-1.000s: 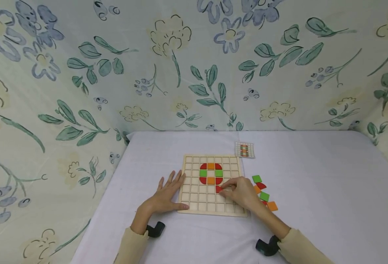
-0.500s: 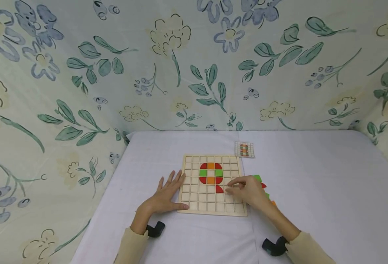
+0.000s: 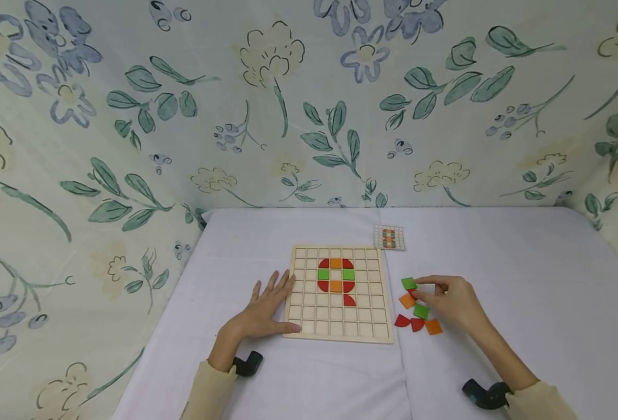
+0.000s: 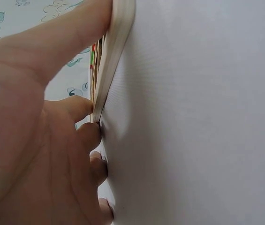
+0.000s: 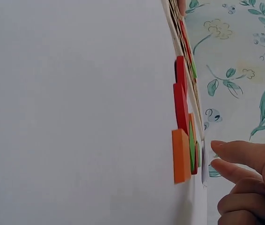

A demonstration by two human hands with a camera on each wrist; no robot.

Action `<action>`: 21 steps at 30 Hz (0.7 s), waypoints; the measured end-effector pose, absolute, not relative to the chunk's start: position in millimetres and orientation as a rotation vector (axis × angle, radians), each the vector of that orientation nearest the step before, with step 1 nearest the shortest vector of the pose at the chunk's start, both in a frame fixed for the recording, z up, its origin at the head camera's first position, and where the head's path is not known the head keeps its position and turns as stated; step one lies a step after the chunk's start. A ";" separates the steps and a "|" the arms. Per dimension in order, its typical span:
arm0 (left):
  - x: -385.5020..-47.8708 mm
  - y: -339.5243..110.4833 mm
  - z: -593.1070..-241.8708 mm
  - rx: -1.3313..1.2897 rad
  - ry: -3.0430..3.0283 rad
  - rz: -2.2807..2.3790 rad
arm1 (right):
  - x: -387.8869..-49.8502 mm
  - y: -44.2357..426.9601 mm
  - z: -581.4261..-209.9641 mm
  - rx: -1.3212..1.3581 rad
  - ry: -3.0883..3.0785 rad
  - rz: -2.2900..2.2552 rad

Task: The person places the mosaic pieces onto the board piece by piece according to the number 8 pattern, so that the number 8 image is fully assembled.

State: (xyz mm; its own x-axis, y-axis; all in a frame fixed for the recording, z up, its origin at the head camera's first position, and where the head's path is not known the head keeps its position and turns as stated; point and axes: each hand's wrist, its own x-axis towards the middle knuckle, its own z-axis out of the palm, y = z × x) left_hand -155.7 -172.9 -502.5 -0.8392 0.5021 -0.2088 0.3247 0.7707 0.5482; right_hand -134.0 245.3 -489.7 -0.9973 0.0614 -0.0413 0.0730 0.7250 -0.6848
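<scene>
The wooden grid board [image 3: 322,329] holds a ring of red, orange and green pieces, with a single red quarter-round piece [image 3: 349,300] just below the ring's right side. Spread along the board's left edge is my left hand [image 3: 261,315], its thumb on the near left corner; the left wrist view shows this hand [image 4: 34,122] against the board's side [image 4: 116,51]. My right hand [image 3: 453,300] is over the loose pieces, thumb and forefinger apart around a red piece [image 3: 412,294] beside a green square [image 3: 409,283]. In the right wrist view this hand [image 5: 252,176] grips nothing.
Other loose pieces lie right of the board: orange squares [image 3: 433,326], a green square [image 3: 421,311] and red pieces [image 3: 402,321]. A small patterned card [image 3: 390,237] lies behind the board's far right corner. A floral cloth [image 3: 340,192] hangs behind the white-covered table [image 3: 524,280].
My right hand has let go of the red piece, which lies in a square below the ring, and has moved right to the loose pieces. My left hand has stayed still.
</scene>
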 end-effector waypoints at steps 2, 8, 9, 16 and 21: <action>-156.0 -172.9 -502.8 0.632 2.619 0.718 | -136.7 249.4 -491.7 0.120 2.910 -1.146; -156.4 -174.1 -507.7 0.663 2.623 0.768 | -145.5 250.5 -496.0 0.129 2.901 -1.145; -156.5 -174.4 -509.0 0.666 2.624 0.771 | -146.6 249.0 -496.0 0.137 2.898 -1.148; -157.3 -175.1 -512.3 0.649 2.628 0.765 | -151.3 237.9 -496.3 0.153 2.902 -1.135; -156.2 -173.9 -506.0 0.645 2.620 0.762 | -153.7 235.3 -495.7 0.143 2.940 -1.130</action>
State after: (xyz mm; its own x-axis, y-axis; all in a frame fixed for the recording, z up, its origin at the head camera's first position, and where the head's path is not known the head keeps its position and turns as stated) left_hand -156.2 -173.9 -506.0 -0.8404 0.5081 -0.1886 0.3278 0.7536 0.5697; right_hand -153.7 235.3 -495.7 -0.9958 0.0889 -0.0214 0.0804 0.7389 -0.6690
